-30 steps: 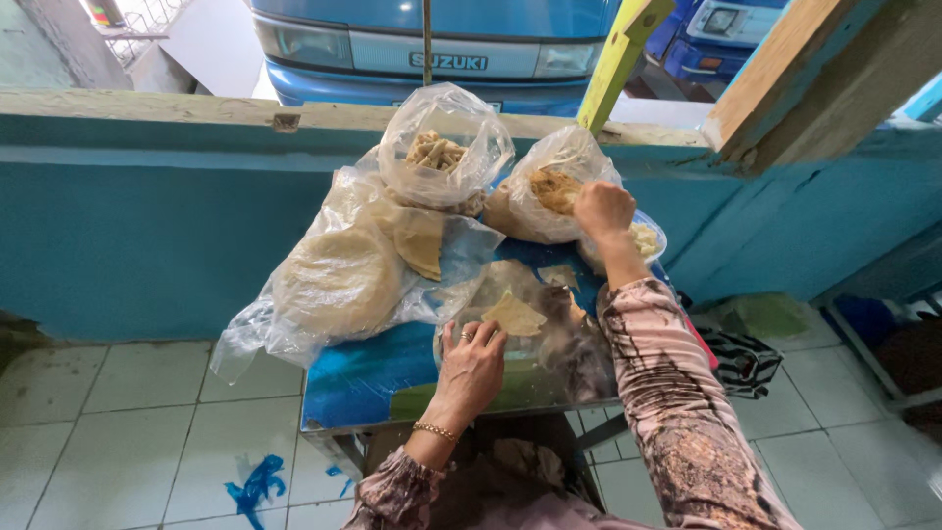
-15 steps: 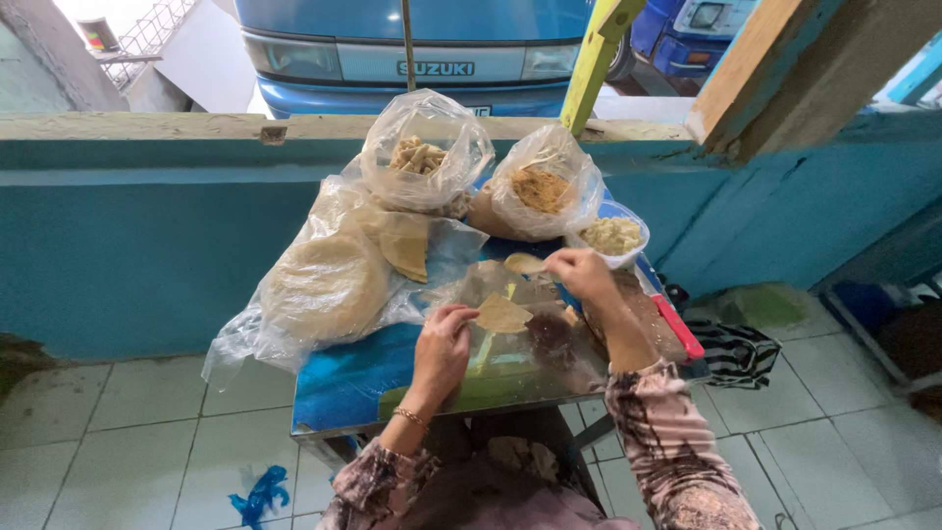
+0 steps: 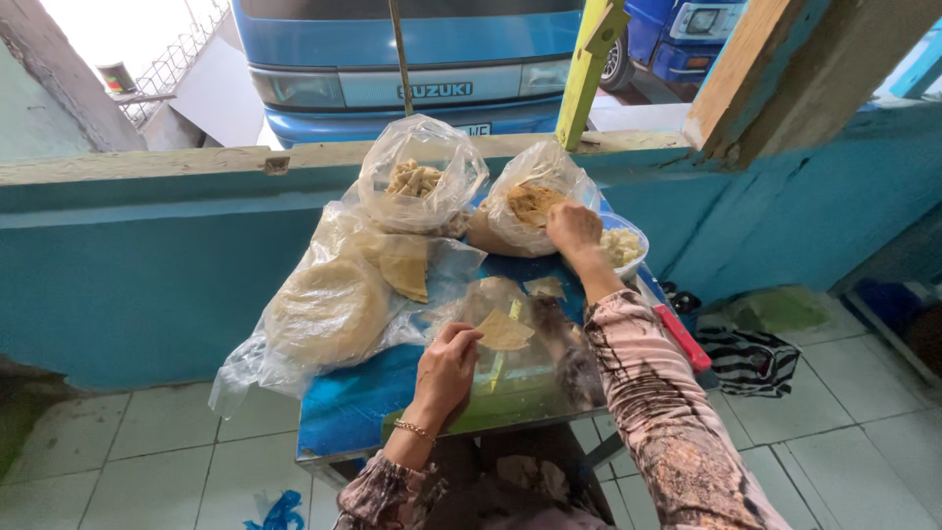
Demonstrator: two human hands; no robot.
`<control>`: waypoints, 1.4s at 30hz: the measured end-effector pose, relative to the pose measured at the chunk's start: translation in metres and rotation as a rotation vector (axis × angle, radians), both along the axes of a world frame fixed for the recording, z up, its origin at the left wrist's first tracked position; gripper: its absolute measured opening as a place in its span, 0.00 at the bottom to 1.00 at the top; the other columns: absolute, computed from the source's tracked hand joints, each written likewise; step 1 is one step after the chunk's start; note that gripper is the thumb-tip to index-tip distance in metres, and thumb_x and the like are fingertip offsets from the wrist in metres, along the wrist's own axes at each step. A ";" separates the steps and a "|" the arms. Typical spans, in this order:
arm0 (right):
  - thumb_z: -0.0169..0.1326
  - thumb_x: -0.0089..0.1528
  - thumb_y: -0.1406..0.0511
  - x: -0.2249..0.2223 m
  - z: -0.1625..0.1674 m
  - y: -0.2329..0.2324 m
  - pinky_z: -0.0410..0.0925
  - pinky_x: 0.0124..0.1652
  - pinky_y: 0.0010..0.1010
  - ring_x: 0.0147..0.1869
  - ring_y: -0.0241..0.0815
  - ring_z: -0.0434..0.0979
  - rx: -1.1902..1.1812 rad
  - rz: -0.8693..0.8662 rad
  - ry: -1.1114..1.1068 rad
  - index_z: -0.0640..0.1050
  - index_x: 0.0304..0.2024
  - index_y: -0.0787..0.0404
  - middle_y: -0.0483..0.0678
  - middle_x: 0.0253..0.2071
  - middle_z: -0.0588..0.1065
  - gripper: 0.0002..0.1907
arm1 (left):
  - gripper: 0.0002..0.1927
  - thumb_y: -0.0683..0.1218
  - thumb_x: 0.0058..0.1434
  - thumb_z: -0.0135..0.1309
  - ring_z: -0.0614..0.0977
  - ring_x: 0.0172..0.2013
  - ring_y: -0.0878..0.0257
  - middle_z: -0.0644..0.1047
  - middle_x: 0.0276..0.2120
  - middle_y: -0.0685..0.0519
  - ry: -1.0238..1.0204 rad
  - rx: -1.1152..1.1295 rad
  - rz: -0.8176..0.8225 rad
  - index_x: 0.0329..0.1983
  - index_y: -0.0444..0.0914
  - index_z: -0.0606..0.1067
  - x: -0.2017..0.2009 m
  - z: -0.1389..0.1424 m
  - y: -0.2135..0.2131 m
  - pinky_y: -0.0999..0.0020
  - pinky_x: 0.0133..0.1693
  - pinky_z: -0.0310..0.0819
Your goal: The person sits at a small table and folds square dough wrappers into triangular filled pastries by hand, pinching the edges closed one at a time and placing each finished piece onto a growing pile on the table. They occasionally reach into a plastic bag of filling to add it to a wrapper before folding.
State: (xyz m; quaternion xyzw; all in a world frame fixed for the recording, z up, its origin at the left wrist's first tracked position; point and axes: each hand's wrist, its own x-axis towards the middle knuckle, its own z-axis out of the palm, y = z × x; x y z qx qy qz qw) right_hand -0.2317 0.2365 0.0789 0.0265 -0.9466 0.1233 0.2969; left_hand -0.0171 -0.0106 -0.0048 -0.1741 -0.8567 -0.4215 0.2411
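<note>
Blue table, teal wall, tiled floor, left hand grip pinching wrapper

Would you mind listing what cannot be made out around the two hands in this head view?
- Right hand: its fingertips are inside the clear bag of brown filling, so any grip is hidden.
- White bowl: partly hidden behind the right wrist.
- Green tray: blurred by crumpled plastic over it.
- Left hand: its palm is turned away; only the fingers touch the folded wrapper.
</note>
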 end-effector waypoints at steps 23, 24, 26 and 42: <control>0.58 0.61 0.61 0.171 -0.084 -0.009 0.72 0.36 0.41 0.39 0.54 0.80 -0.265 0.389 -0.128 0.85 0.38 0.54 0.50 0.35 0.79 0.08 | 0.19 0.40 0.56 0.55 0.79 0.49 0.45 0.75 0.51 0.44 -0.028 -0.234 -0.035 0.51 0.44 0.79 -0.018 -0.002 0.010 0.53 0.48 0.75; 0.58 0.61 0.61 0.175 -0.084 -0.012 0.72 0.36 0.42 0.39 0.55 0.80 -0.241 0.392 -0.105 0.85 0.39 0.52 0.49 0.35 0.78 0.08 | 0.19 0.40 0.56 0.56 0.78 0.49 0.44 0.74 0.51 0.44 -0.023 -0.297 -0.048 0.51 0.45 0.79 -0.019 -0.001 0.013 0.53 0.48 0.75; 0.58 0.62 0.62 0.179 -0.084 -0.015 0.71 0.36 0.43 0.39 0.53 0.79 -0.180 0.402 -0.024 0.84 0.40 0.51 0.48 0.35 0.77 0.07 | 0.20 0.41 0.54 0.58 0.77 0.48 0.44 0.73 0.50 0.44 -0.033 -0.360 -0.052 0.51 0.46 0.79 -0.020 0.001 0.020 0.52 0.47 0.74; 0.57 0.63 0.65 0.177 -0.069 -0.013 0.71 0.32 0.38 0.33 0.46 0.78 -0.157 0.413 0.180 0.84 0.43 0.51 0.46 0.32 0.76 0.07 | 0.07 0.43 0.62 0.54 0.81 0.42 0.47 0.77 0.43 0.48 -0.030 -0.110 0.136 0.42 0.42 0.80 -0.023 -0.015 0.010 0.54 0.42 0.76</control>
